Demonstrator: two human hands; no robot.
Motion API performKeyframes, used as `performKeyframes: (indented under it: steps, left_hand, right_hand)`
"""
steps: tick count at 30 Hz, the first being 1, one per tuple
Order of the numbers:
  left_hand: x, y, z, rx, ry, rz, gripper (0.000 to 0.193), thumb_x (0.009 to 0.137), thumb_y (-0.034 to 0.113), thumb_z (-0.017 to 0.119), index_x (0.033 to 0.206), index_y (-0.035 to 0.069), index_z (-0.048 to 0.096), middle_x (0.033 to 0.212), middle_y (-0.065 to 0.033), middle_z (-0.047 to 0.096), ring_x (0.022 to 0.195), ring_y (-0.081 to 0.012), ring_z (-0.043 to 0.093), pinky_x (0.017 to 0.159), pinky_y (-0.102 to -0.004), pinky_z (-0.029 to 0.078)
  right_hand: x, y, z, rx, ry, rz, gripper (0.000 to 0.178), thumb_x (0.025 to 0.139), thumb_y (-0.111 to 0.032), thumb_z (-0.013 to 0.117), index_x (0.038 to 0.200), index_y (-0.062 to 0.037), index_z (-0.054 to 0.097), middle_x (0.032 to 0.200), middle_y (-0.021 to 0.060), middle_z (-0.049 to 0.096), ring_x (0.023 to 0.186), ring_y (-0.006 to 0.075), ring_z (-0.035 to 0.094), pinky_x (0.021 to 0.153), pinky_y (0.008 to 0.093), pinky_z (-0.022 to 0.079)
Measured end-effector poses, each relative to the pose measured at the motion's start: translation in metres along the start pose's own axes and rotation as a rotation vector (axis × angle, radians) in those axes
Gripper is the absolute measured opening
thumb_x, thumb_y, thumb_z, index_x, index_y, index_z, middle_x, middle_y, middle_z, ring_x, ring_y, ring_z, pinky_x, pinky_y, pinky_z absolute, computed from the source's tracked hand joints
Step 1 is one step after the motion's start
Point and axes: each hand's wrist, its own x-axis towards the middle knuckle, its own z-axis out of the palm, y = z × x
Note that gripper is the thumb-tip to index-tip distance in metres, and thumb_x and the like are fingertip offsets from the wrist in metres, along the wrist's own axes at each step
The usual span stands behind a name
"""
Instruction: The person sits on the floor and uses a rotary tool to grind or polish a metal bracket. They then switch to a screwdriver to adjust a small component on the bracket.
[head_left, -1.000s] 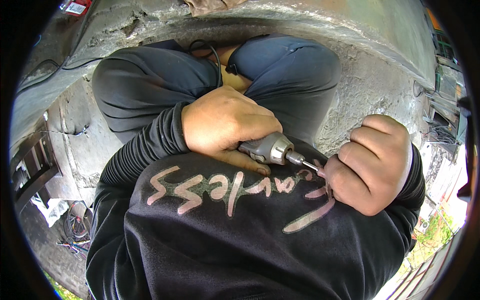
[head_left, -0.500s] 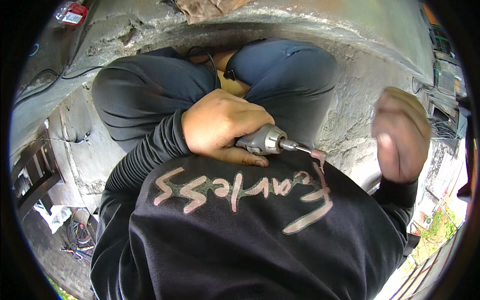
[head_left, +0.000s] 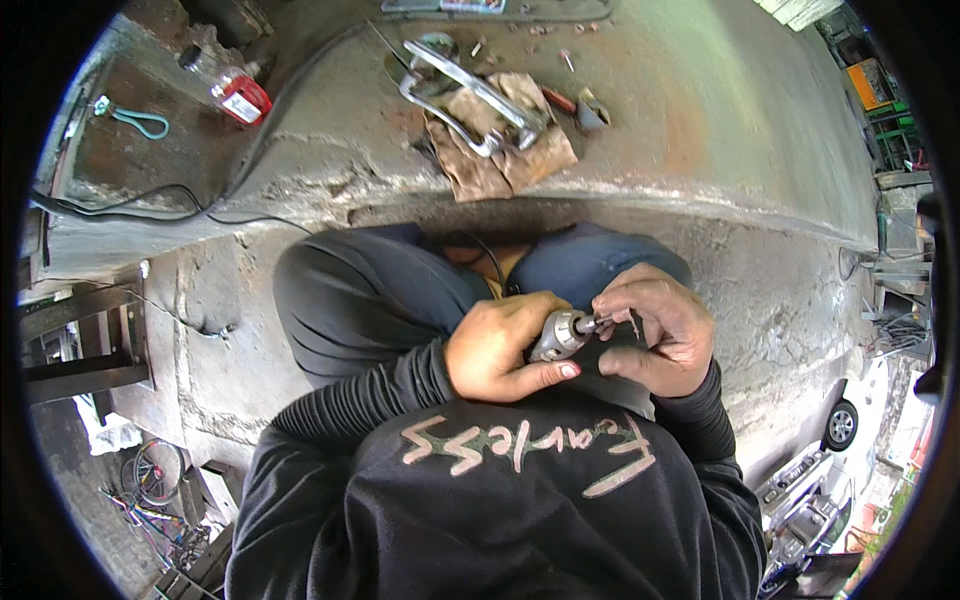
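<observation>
My left hand [head_left: 505, 345] is wrapped around a grey handheld rotary tool [head_left: 560, 338], its thumb lying along the near side. The tool's chuck and thin shaft point to the right. At the shaft's end is a small pinkish-brown piece [head_left: 633, 318], partly covered by fingers. Curled about that tip is my right hand [head_left: 678, 330], its fingertips at the shaft and its thumb apart below them. Both hands are above my lap, between my crossed legs and my dark sweatshirt.
On the concrete ledge ahead, a silver metal frame tool [head_left: 470, 90] rests on a crumpled brown cloth [head_left: 545, 165]. A bottle of red liquid [head_left: 243, 98] and a dark cable [head_left: 262, 150] are at left. A bicycle wheel [head_left: 158, 472] appears lower left, a vehicle [head_left: 835, 470] lower right.
My right hand has come in from the far right to the tool's tip. The view has shifted, showing more of the ledge. My left hand keeps hold of the rotary tool.
</observation>
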Motion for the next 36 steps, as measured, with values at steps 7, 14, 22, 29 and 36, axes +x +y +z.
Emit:
performKeyframes:
  steps: [7, 14, 22, 29, 36]
  left_hand:
    - [-0.009, -0.023, -0.008, -0.147, 0.063, -0.117, 0.044, 0.082, 0.023, 0.070, 0.111, -0.001, 0.048, 0.094, -0.0179, 0.060, 0.083, -0.0321, 0.063, 0.072, -0.0354, 0.050]
    - [-0.016, -0.040, -0.030, -0.371, 0.217, 0.004, 0.023, 0.094, 0.015, 0.054, 0.108, -0.002, 0.049, 0.092, -0.0151, 0.061, 0.078, -0.0251, 0.061, 0.071, -0.0317, 0.048]
    - [-0.010, -0.046, -0.050, -0.528, 0.558, -0.039, 0.021, 0.100, 0.018, 0.041, 0.102, -0.001, 0.049, 0.082, -0.0123, 0.060, 0.072, -0.0166, 0.056, 0.067, -0.0283, 0.045]
    - [-0.015, -0.040, -0.054, -0.644, 0.587, -0.133, 0.024, 0.100, 0.023, 0.045, 0.103, -0.001, 0.046, 0.077, -0.0138, 0.057, 0.070, -0.0200, 0.057, 0.067, -0.0319, 0.047]
    - [-0.017, -0.037, -0.049, -0.653, 0.570, -0.024, 0.021, 0.100, 0.021, 0.046, 0.101, 0.001, 0.050, 0.083, -0.0082, 0.056, 0.065, -0.0106, 0.051, 0.058, -0.0236, 0.042]
  right_hand:
    - [0.045, 0.009, 0.011, -0.226, -0.171, 0.004, 0.011, 0.077, -0.003, 0.068, 0.082, -0.0035, 0.059, 0.072, 0.0099, 0.057, 0.065, 0.0284, 0.058, 0.056, 0.0358, 0.045]
    - [0.085, 0.026, 0.022, -0.095, -0.338, -0.003, 0.020, 0.080, -0.012, 0.070, 0.095, -0.0041, 0.061, 0.075, 0.0091, 0.056, 0.065, 0.0262, 0.057, 0.058, 0.0341, 0.046]
    - [0.147, 0.147, -0.050, -1.177, 0.234, 0.330, 0.027, 0.080, -0.021, 0.065, 0.106, -0.0122, 0.063, 0.107, 0.0076, 0.059, 0.105, 0.0316, 0.054, 0.089, 0.0450, 0.043]
    - [0.147, 0.187, -0.063, -1.386, 0.208, 0.332, 0.021, 0.082, -0.022, 0.063, 0.100, -0.0128, 0.063, 0.110, 0.0092, 0.060, 0.105, 0.0335, 0.055, 0.088, 0.0511, 0.043]
    - [0.134, 0.112, -0.063, -0.146, 0.680, -0.077, 0.019, 0.091, -0.010, 0.059, 0.105, 0.0026, 0.060, 0.094, 0.0122, 0.066, 0.084, 0.0177, 0.062, 0.075, 0.0285, 0.049]
